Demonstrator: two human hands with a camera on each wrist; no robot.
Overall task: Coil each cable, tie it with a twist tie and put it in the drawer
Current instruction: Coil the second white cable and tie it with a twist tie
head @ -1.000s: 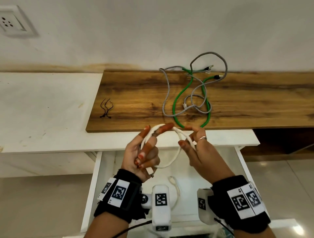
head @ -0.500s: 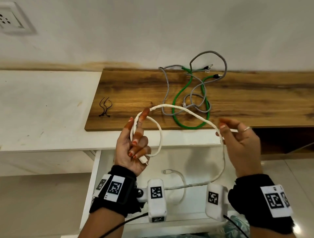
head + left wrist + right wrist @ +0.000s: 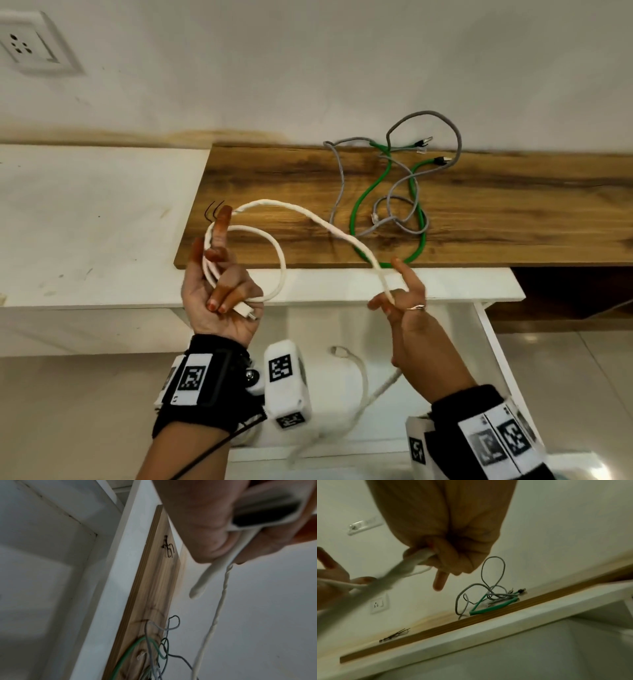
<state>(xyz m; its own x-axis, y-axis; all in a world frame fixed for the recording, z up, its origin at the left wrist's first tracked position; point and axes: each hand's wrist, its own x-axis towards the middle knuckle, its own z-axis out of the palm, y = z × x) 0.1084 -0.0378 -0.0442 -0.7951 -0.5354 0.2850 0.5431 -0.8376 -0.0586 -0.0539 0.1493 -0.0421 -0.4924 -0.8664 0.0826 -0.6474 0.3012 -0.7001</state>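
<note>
The thick white braided cable point(image 3: 308, 219) is mid-coiling: one loop hangs from the left hand point(image 3: 219, 291), whose grip clenches its plug end, while the right hand point(image 3: 407, 308) pinches the running length beside it. Next, I judge, another loop goes over the left fingers. The cable's tail below the grips blurs out above the white open drawer point(image 3: 493, 349).

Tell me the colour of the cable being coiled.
White cable, clearest in the head view.

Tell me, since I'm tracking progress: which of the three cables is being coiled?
The white cable, looped in the left hand and fed by the right hand; the green and grey cables lie tangled on the wooden board.
</note>
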